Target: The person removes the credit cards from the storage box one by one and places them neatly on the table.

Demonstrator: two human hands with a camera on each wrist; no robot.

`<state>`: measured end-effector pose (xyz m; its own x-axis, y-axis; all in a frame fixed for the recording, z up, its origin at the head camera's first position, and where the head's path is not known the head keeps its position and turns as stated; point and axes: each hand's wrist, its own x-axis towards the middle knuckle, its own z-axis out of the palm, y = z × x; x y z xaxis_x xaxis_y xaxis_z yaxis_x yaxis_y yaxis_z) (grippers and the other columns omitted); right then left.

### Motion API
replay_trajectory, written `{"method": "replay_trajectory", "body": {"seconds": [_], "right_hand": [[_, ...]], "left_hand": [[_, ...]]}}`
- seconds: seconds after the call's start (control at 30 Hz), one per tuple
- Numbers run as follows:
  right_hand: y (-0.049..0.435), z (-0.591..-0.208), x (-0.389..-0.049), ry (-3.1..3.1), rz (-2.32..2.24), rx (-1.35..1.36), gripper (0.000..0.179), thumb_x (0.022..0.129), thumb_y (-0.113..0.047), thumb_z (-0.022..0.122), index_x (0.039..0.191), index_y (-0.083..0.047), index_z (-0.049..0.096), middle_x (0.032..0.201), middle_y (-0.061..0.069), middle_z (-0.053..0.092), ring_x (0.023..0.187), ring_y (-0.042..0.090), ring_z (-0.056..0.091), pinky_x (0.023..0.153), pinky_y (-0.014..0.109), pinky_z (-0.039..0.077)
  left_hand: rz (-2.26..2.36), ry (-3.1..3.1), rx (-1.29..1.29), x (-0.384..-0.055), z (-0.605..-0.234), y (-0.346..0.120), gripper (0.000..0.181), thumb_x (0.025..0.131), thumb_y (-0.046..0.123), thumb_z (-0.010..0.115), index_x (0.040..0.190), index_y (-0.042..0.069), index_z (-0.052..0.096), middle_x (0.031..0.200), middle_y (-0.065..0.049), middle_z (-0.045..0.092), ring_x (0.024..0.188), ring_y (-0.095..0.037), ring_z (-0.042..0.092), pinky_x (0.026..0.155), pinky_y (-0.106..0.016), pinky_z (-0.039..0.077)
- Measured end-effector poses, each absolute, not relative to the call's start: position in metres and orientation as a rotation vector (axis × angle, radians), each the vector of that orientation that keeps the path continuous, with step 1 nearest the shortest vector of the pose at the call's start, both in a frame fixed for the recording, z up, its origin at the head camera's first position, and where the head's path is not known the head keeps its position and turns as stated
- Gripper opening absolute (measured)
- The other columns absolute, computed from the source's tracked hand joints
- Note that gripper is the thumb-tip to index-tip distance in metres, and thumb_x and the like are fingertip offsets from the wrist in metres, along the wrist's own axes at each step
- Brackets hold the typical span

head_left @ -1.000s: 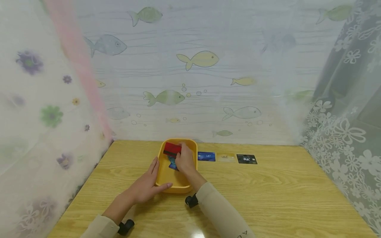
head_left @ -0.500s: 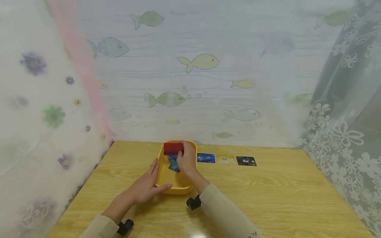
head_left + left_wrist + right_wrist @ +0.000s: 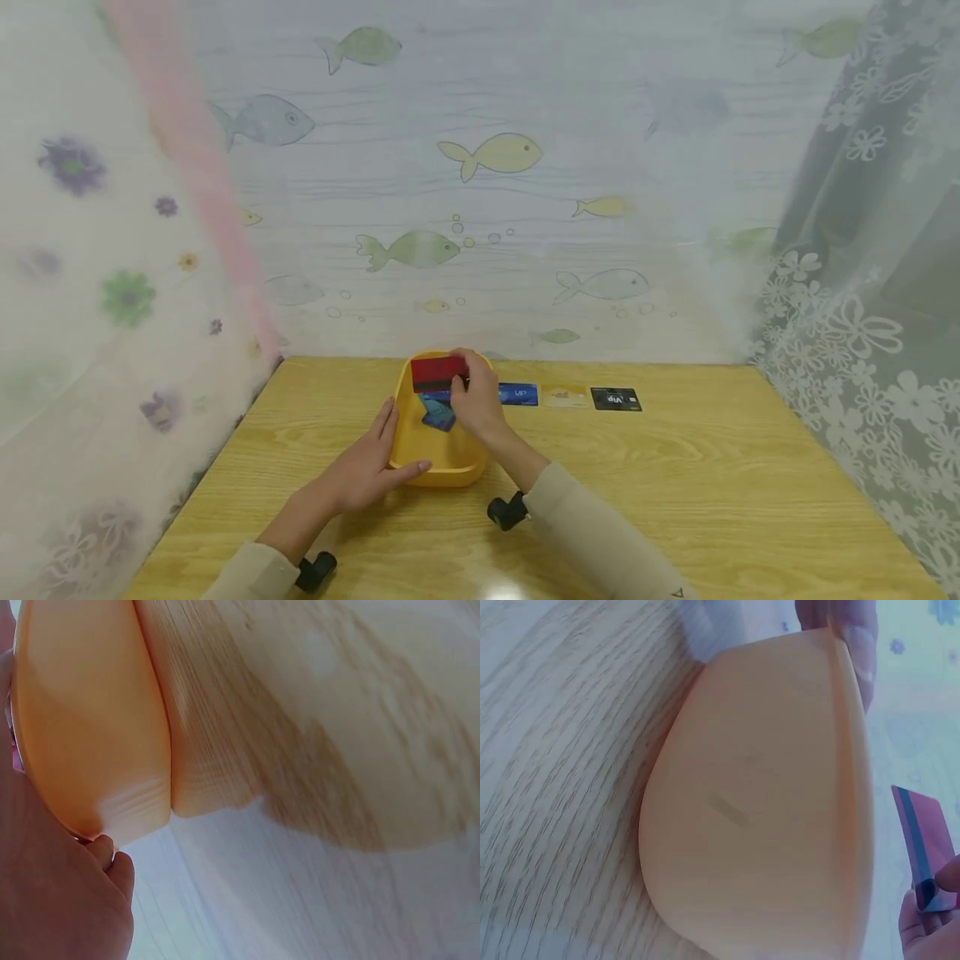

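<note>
My right hand (image 3: 478, 402) pinches a red bank card (image 3: 435, 374) by its right end, thumb over the card. The card's dark stripe runs along its lower edge and faces me, above the yellow plastic tray (image 3: 446, 477). Inside the tray lie overlapping blue cards (image 3: 438, 417), partly hidden by the red card and the hand. My left hand (image 3: 360, 471) holds the tray's near left corner, fingers along the left wall and thumb over the front rim. In the right wrist view the red card (image 3: 928, 836) shows beyond the tray wall (image 3: 757, 787).
Right of the tray, a blue card (image 3: 519, 394), a gold card (image 3: 564, 396) and a black Vip card (image 3: 617, 399) lie in a row on the wooden table (image 3: 675, 500). A fish-patterned curtain (image 3: 465, 292) hangs behind the table's back edge.
My right hand has moved slightly up and right with the red card, which has turned level. More of the blue cards shows below it. The left hand stays at the tray.
</note>
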<state>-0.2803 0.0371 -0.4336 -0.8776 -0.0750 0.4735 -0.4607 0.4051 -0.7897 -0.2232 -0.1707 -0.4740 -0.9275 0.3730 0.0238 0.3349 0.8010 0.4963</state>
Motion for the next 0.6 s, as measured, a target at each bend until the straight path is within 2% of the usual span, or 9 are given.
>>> {"method": "replay_trajectory", "body": {"seconds": [0.2,0.43,0.6], "right_hand": [[0.044,-0.43,-0.277,-2.347,1.469,0.479,0.034,0.099,0.006,0.057,0.132,0.003,0.06,0.122,0.016,0.066,0.099,0.026,0.064,0.085,0.039,0.057],[0.054,-0.429,-0.272,-2.338,1.534,0.513,0.034,0.098,0.009,0.057,0.131,0.001,0.061,0.11,0.016,0.067,0.087,0.023,0.062,0.071,0.03,0.055],[0.064,-0.429,-0.267,-2.342,1.541,0.499,0.035,0.097,0.009,0.057,0.129,-0.001,0.063,0.101,0.014,0.066,0.082,0.021,0.06,0.068,0.028,0.052]], "left_hand": [[0.781,2.914,0.589,-0.226,-0.473,-0.171,0.111,0.096,0.07,0.053,0.162,-0.002,0.0,0.171,-0.018,-0.006,0.151,-0.043,0.025,0.118,-0.057,0.031],[0.775,2.919,0.591,-0.227,-0.474,-0.172,0.114,0.095,0.073,0.052,0.162,-0.002,0.0,0.171,-0.018,-0.007,0.151,-0.043,0.025,0.118,-0.056,0.032],[0.771,2.926,0.595,-0.226,-0.475,-0.171,0.112,0.095,0.07,0.054,0.163,-0.002,0.001,0.171,-0.019,-0.004,0.151,-0.042,0.025,0.118,-0.056,0.031]]}}
